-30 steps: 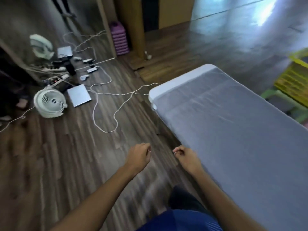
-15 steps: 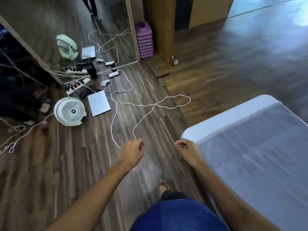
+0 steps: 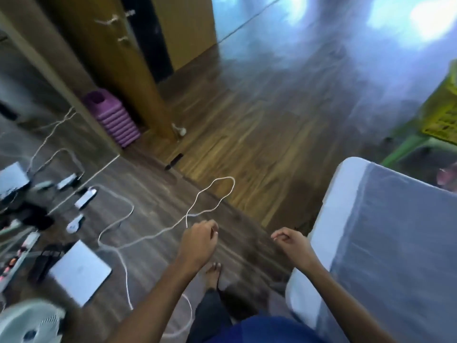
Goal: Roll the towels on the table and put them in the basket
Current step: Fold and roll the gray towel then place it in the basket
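The table with a grey cover and white rim fills the right side; no towel shows on the part in view. A yellow basket stands at the far right edge on a green stool. My left hand hangs over the wooden floor, fingers curled loosely with nothing in them. My right hand is beside the table's near left edge, fingers also curled and holding nothing. The frame is blurred by motion.
White cables loop across the floor ahead of my bare foot. A laptop, power strips and a white fan lie at the left. A purple stack leans by a wooden post.
The view has swung left off the table, then tilted up and right; the table slid to the right edge. Both hands stayed curled and holding nothing in front of me.
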